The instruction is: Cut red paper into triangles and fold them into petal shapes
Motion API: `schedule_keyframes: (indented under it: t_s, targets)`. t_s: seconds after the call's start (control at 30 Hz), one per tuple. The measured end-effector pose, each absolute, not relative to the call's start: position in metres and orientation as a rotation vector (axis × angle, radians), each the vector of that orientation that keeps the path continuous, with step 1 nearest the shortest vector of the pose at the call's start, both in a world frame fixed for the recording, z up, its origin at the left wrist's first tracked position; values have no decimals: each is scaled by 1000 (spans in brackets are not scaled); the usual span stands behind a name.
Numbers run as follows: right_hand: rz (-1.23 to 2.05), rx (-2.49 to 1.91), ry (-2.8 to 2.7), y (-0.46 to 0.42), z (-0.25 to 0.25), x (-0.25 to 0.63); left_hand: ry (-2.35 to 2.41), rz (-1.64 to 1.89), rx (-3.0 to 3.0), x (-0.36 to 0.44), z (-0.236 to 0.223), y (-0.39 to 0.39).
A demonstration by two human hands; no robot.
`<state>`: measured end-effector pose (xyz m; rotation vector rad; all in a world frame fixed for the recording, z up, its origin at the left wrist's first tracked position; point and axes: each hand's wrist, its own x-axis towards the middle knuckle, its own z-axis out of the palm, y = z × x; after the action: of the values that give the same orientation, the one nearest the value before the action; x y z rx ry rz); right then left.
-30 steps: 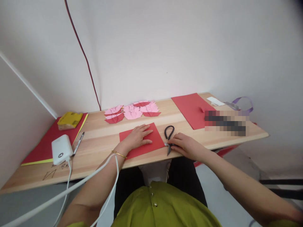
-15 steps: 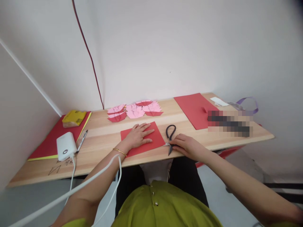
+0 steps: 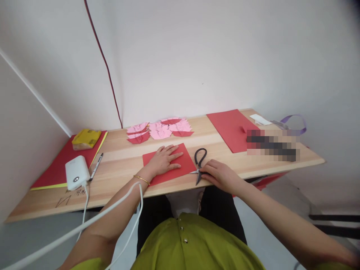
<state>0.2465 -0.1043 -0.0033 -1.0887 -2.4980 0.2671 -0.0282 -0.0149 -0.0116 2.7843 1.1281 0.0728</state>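
Observation:
My left hand (image 3: pixel 163 162) lies flat with fingers spread on a red sheet of paper (image 3: pixel 185 161) near the table's front edge. Just right of the sheet, my right hand (image 3: pixel 221 174) is closed on one side of a pair of black-handled scissors (image 3: pixel 200 157). One handle loop shows at the far side, while the other is hidden by my fingers. The blades are parted, one tip pointing at the paper's right corner and the other toward the table edge. Behind the paper lie several pink and red cut paper pieces (image 3: pixel 160 131).
At the left, a white power bank (image 3: pixel 75 170) with a cable and a yellow packet (image 3: pixel 87 138) rest on red and yellow sheets, a pen (image 3: pixel 96 167) beside them. A red paper stack (image 3: pixel 227 127) and a blurred dark item (image 3: pixel 270 146) occupy the right side. The white cable (image 3: pixel 112 208) crosses my left forearm.
My right hand and the scissors have shifted slightly left, and the scissors have turned a little. My left hand stays put on the red paper.

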Motion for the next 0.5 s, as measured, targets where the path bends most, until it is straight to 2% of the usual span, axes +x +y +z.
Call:
schedule_keyframes:
  t_s: [0.5]
  targets:
    - [149,-1060,-2467,-112,-8,231,1135,80,2787,-28,-12,-15]
